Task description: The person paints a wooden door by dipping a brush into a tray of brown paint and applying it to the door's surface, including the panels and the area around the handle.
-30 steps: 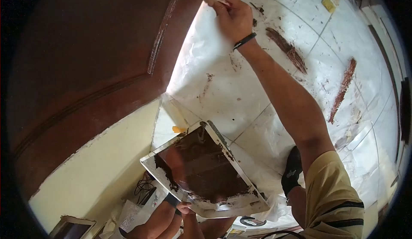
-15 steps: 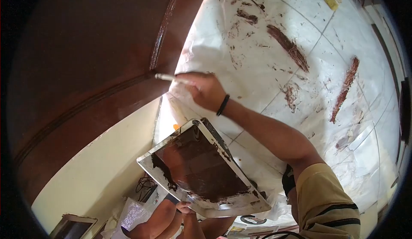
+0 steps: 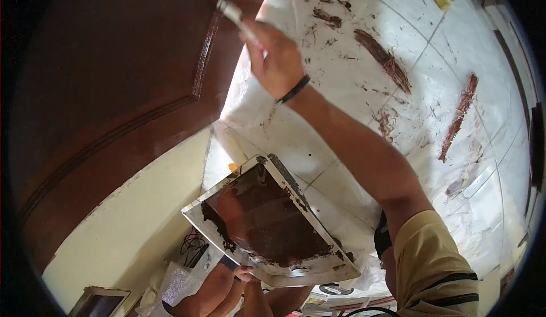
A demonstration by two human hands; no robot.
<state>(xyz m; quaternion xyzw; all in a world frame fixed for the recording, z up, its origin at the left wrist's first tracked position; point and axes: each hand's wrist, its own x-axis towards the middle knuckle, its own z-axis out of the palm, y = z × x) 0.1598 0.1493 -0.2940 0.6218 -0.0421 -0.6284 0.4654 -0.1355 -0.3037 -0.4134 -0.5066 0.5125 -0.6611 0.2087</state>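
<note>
My right hand (image 3: 278, 55), with a black band at the wrist, is closed around the pale handle of a paintbrush (image 3: 232, 13). The brush head is at the moulding of a dark brown panelled door (image 3: 114, 61); whether it touches is hard to tell. Wet-looking brown shine runs along that moulding. At the bottom, my left hand (image 3: 245, 272) grips the edge of a paint tray (image 3: 327, 274). The tray has a white, stained rim and holds brown paint (image 3: 273, 220). It sits tilted below the door's lower corner.
White sheeting (image 3: 341, 106) with brown smears covers the tiled floor. Brown-coated strips (image 3: 382, 61) and a yellow sponge-like piece (image 3: 439, 0) lie on it. A cream wall (image 3: 131, 209) adjoins the door. Black cables (image 3: 193, 243) and a bubble-wrap-like bundle (image 3: 179, 283) are at lower left.
My right hand and the paintbrush have moved up along the door's moulding, from the panel corner towards the top of the view. The tray and my left hand stay almost still.
</note>
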